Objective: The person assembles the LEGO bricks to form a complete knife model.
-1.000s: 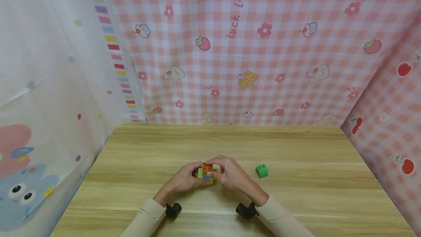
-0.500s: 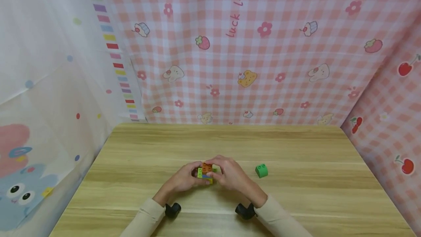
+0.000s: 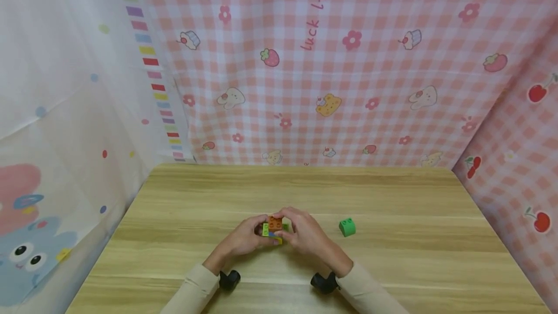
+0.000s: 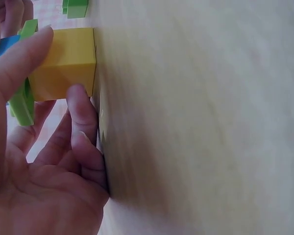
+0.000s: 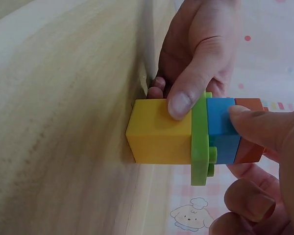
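A stack of toy building bricks stands on the table: a yellow brick (image 5: 159, 132) at the bottom, a light green plate (image 5: 199, 147), a blue brick (image 5: 220, 122), and an orange-brown brick (image 3: 275, 223) on top. My left hand (image 3: 244, 236) holds the stack low down, its thumb (image 5: 180, 105) on the yellow brick beside the plate. At the top, my right hand (image 3: 305, 229) pinches the stack, with its thumb (image 5: 255, 121) across the blue and orange-brown bricks. Its index finger reaches round the far side in the head view.
A green curved brick (image 3: 347, 227) with studs lies on the wooden table (image 3: 392, 265), right of my right hand. Black wrist devices (image 3: 229, 280) sit under both wrists. A pink checked cloth (image 3: 305, 76) hangs behind the table, with more cloth at either side.
The stack stays in place between both hands. My right hand has shifted very slightly, and more of the light green plate's right end shows in the head view.
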### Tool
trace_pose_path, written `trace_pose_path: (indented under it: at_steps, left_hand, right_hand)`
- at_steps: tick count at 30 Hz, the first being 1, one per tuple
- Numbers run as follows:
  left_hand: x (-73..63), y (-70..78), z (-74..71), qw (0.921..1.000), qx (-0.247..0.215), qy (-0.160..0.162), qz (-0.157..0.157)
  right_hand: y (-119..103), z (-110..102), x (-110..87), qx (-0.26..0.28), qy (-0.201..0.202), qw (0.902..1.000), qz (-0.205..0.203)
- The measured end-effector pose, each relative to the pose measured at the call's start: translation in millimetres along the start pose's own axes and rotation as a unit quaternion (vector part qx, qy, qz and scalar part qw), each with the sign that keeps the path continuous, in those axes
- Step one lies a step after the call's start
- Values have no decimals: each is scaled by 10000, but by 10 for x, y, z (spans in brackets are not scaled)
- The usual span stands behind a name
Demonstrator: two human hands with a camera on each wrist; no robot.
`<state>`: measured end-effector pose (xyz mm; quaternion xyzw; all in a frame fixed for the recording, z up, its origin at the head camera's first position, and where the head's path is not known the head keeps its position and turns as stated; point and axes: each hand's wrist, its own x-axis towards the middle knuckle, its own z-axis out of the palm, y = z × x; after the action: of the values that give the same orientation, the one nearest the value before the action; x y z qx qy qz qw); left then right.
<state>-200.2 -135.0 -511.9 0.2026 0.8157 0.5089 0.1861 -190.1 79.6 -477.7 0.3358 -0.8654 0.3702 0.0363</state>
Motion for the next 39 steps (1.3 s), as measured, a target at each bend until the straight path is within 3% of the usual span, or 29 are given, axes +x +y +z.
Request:
trace_pose_path:
  at_steps: [10, 17, 39]
  left_hand:
    - [14, 49, -28, 9998, -121, 18, -170]
    - [-2, 46, -32, 9999, 91, -10, -76]
    - [9, 2, -7, 9999, 77, -20, -138]
  right_hand:
    - [-43, -35, 13, 7, 107, 9999, 95]
    - [-35, -104, -35, 301, -149, 9994, 42]
    - [250, -350, -409, 958, 502, 9863, 1249]
